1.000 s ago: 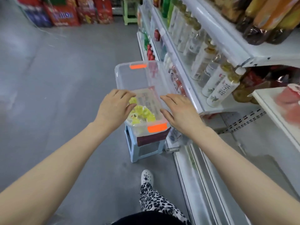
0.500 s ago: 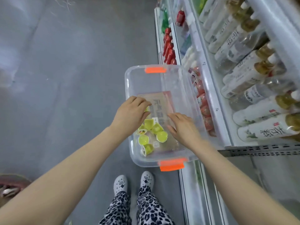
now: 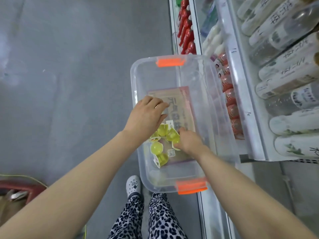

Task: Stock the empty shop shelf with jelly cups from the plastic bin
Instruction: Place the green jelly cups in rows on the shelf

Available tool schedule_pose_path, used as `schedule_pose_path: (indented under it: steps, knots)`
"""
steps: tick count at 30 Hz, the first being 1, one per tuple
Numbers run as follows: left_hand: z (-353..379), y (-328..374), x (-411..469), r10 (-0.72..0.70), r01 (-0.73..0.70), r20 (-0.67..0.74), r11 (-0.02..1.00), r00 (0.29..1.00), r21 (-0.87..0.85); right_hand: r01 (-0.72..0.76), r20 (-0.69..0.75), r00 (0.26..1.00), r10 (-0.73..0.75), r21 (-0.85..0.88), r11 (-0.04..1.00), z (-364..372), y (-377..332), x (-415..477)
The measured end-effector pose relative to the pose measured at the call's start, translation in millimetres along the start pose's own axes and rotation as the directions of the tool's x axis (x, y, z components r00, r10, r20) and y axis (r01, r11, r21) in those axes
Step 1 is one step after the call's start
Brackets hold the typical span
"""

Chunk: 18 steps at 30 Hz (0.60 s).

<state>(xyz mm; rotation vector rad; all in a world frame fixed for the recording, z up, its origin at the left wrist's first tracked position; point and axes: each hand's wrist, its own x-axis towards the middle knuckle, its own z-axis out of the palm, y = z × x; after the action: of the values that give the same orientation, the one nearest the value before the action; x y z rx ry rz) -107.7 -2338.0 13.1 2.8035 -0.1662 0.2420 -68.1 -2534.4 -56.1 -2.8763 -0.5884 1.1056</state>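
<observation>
A clear plastic bin [image 3: 138, 80] with orange handles sits in front of me, beside the shelf unit. Several yellow-green jelly cups [image 3: 156, 147] lie in its near left part, on a printed card at the bottom. My left hand [image 3: 146, 116] reaches over the bin's left rim, palm down, fingers fairly straight just above the cups. My right hand [image 3: 189, 142] is inside the bin with thumb and fingers curled round one jelly cup [image 3: 171, 136]. What lies under my left palm is hidden.
White shelves [image 3: 241, 94] on the right hold tea bottles [image 3: 284, 83], strawberry-patterned bottles [image 3: 230, 100] and red bottles [image 3: 186, 31]. Grey floor spreads to the left. A red basket [image 3: 19, 188] sits at the lower left. My white shoe [image 3: 133, 185] stands below the bin.
The view has tilted down onto the bin. Both hands went deeper into it; my right hand moved from the right rim to the cups and closed round one.
</observation>
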Motion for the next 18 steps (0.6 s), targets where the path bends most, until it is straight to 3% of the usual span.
schedule_pose_path:
  steps: [5,11,13,18]
  knots:
    - [-3,2,0,-0.005,0.004,0.029,1.0,1.0,0.008,0.021,-0.153,0.988,-0.003,0.122,0.992,-10,7,-8]
    - [-5,6,4,-0.013,0.004,0.089,0.995,0.996,0.099,0.091,-0.391,0.918,0.072,0.382,0.92,-39,16,-21]
    - [-3,6,9,-0.006,-0.012,0.14,0.992,0.99,0.127,0.067,-0.381,0.92,0.089,0.376,0.924,-39,19,-22]
    - [11,12,45,0.023,-0.088,0.403,0.986,0.915,0.144,-0.097,-0.152,0.978,0.146,0.287,0.953,-23,21,-26]
